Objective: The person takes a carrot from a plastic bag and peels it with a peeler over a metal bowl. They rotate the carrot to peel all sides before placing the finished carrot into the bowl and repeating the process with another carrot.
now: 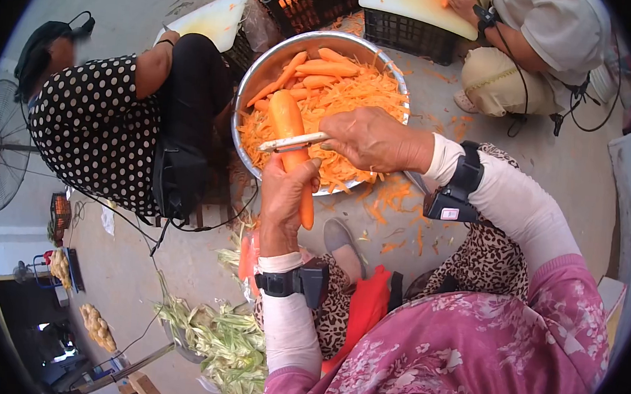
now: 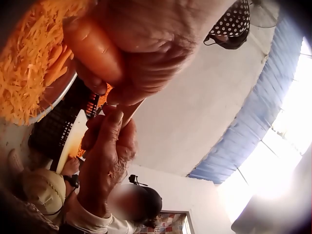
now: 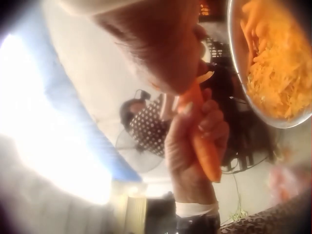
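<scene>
My left hand (image 1: 284, 198) grips a large peeled-looking carrot (image 1: 286, 114) by its lower part, with the thick end pointing away over a metal basin (image 1: 266, 68). In my right hand (image 1: 374, 139) is a pale-handled peeler (image 1: 294, 142), pinched at one end and lying across the carrot just above the left thumb. Whole carrots (image 1: 328, 68) and many orange shreds (image 1: 367, 91) fill the basin. In the right wrist view, the carrot's narrow end (image 3: 210, 163) sticks out below the left fingers, and a thin strip (image 3: 205, 76) curls near the peeler.
A person in a polka-dot top (image 1: 101, 123) sits at the left, another in a white shirt (image 1: 554, 27) at the upper right. Black crates (image 1: 306, 10) and a cutting board (image 1: 409, 6) stand beyond the basin. Pale green husks (image 1: 225, 344) lie on the floor.
</scene>
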Motion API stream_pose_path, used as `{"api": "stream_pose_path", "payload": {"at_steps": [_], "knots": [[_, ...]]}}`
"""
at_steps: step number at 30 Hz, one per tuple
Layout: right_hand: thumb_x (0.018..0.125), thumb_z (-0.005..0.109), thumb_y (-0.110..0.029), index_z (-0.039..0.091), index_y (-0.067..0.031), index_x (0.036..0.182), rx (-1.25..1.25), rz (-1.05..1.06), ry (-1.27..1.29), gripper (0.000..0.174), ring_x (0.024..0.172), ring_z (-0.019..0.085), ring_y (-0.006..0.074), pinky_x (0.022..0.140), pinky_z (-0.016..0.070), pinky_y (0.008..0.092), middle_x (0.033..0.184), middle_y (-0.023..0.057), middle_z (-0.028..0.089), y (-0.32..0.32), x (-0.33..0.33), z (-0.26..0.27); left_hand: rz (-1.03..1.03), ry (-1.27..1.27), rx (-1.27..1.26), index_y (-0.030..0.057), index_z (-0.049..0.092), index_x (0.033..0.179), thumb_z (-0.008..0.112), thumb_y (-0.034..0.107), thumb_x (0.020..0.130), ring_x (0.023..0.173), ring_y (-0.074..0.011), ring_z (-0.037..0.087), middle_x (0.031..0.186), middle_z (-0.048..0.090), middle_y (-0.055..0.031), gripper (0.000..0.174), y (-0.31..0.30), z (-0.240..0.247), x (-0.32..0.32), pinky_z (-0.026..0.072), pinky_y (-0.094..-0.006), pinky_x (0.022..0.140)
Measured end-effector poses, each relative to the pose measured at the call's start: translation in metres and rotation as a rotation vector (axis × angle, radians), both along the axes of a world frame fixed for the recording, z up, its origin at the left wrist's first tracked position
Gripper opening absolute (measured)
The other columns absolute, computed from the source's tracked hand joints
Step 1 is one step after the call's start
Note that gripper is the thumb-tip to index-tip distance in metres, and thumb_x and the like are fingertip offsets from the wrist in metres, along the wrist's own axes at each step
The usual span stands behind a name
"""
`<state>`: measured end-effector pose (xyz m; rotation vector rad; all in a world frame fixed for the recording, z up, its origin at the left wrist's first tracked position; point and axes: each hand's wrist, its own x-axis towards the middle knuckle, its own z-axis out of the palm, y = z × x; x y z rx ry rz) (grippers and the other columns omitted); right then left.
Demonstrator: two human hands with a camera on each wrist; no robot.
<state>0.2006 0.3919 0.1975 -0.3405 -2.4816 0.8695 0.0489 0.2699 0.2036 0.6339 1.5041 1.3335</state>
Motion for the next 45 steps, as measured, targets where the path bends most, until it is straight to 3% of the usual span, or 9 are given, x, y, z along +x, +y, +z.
{"api": "stream_pose_path", "payload": {"at_steps": [6, 10, 12, 14, 17, 25, 33, 41, 45], "knots": [[0.087, 0.055, -0.017, 0.046, -0.0043, 0.085, 0.097, -0.144, 0.048, 0.016, 0.063, 0.054, 0.0397, 0.053, 0.0413, 0.0469, 0.068, 0.0170, 0.052, 0.017, -0.008, -0.008, -0.009, 0.026, 0.003, -0.0005, 0.050, 0.102, 0.064, 0.001, 0.074, 0.054, -0.0113, 0.051, 0.071, 0.054, -0.0043, 0.031, -0.001, 0.004, -0.002, 0.0429, -0.0232, 0.051], [0.086, 0.053, -0.017, 0.056, -0.0051, 0.088, 0.072, -0.217, -0.099, 0.012, 0.072, 0.061, 0.0368, 0.064, 0.0472, 0.0477, 0.078, 0.0189, 0.062, 0.046, -0.011, -0.009, -0.110, 0.200, -0.048, -0.0006, 0.052, 0.100, 0.064, 0.002, 0.073, 0.055, -0.0112, 0.051, 0.071, 0.054, -0.0039, 0.030, -0.004, 0.009, -0.001, 0.0420, -0.0231, 0.051], [0.083, 0.054, -0.013, 0.063, -0.0043, 0.089, 0.345, -0.213, -0.356, 0.013, 0.076, 0.062, 0.0367, 0.070, 0.0486, 0.0477, 0.085, 0.0205, 0.064, 0.067, -0.004, -0.018, -0.155, 0.197, -0.015, -0.0003, 0.052, 0.100, 0.064, 0.004, 0.073, 0.056, -0.0110, 0.052, 0.071, 0.054, -0.0036, 0.030, -0.005, 0.015, 0.008, 0.0424, -0.0230, 0.052], [0.079, 0.056, -0.010, 0.067, -0.0032, 0.088, 0.123, -0.242, -0.414, 0.016, 0.080, 0.063, 0.0367, 0.075, 0.0490, 0.0465, 0.090, 0.0203, 0.066, 0.075, -0.005, -0.031, -0.187, 0.187, 0.013, 0.0000, 0.052, 0.099, 0.065, 0.005, 0.073, 0.057, -0.0108, 0.052, 0.071, 0.054, -0.0033, 0.029, -0.004, 0.016, 0.008, 0.0428, -0.0229, 0.054], [0.086, 0.056, -0.019, 0.054, 0.0016, 0.077, 0.048, -0.365, -0.170, 0.023, 0.070, 0.058, 0.0416, 0.058, 0.0438, 0.0466, 0.070, 0.0238, 0.057, 0.080, -0.007, -0.040, -0.138, 0.161, 0.067, 0.0002, 0.052, 0.103, 0.068, 0.009, 0.076, 0.060, -0.0110, 0.053, 0.074, 0.055, -0.0032, 0.032, 0.000, 0.006, 0.004, 0.0439, -0.0231, 0.057], [0.088, 0.055, -0.019, 0.049, -0.0043, 0.086, -0.034, -0.078, 0.044, 0.016, 0.065, 0.055, 0.0409, 0.057, 0.0420, 0.0480, 0.069, 0.0184, 0.054, 0.020, -0.002, -0.009, -0.039, -0.592, 0.197, 0.0023, 0.049, 0.114, 0.063, 0.008, 0.086, 0.073, -0.0144, 0.049, 0.088, 0.054, -0.0077, 0.032, 0.000, -0.013, -0.011, 0.0432, -0.0244, 0.060], [0.087, 0.052, -0.018, 0.052, -0.0064, 0.087, -0.012, 0.018, -0.001, 0.011, 0.067, 0.058, 0.0380, 0.059, 0.0447, 0.0489, 0.069, 0.0174, 0.057, -0.001, -0.007, -0.001, -0.054, -0.490, 0.174, 0.0023, 0.047, 0.110, 0.063, -0.001, 0.079, 0.061, -0.0137, 0.050, 0.075, 0.052, -0.0050, 0.035, 0.000, -0.009, -0.010, 0.0420, -0.0250, 0.052], [0.089, 0.054, -0.019, 0.056, -0.0023, 0.088, 0.334, -0.239, -0.070, 0.017, 0.069, 0.059, 0.0391, 0.059, 0.0450, 0.0483, 0.074, 0.0205, 0.060, 0.068, -0.006, -0.054, -0.151, -0.046, 0.071, -0.0044, 0.044, 0.119, 0.065, 0.004, 0.072, 0.053, -0.0119, 0.049, 0.070, 0.052, -0.0044, 0.052, -0.005, 0.004, 0.008, 0.0404, -0.0239, 0.049], [0.090, 0.052, -0.020, 0.054, 0.0008, 0.086, 0.009, -0.395, -0.323, 0.021, 0.070, 0.059, 0.0409, 0.060, 0.0442, 0.0481, 0.073, 0.0217, 0.059, 0.083, -0.008, -0.043, -0.049, -0.068, 0.098, -0.0023, 0.046, 0.116, 0.067, 0.004, 0.074, 0.057, -0.0117, 0.051, 0.072, 0.054, -0.0043, 0.048, -0.002, 0.000, 0.006, 0.0426, -0.0234, 0.052]]}}
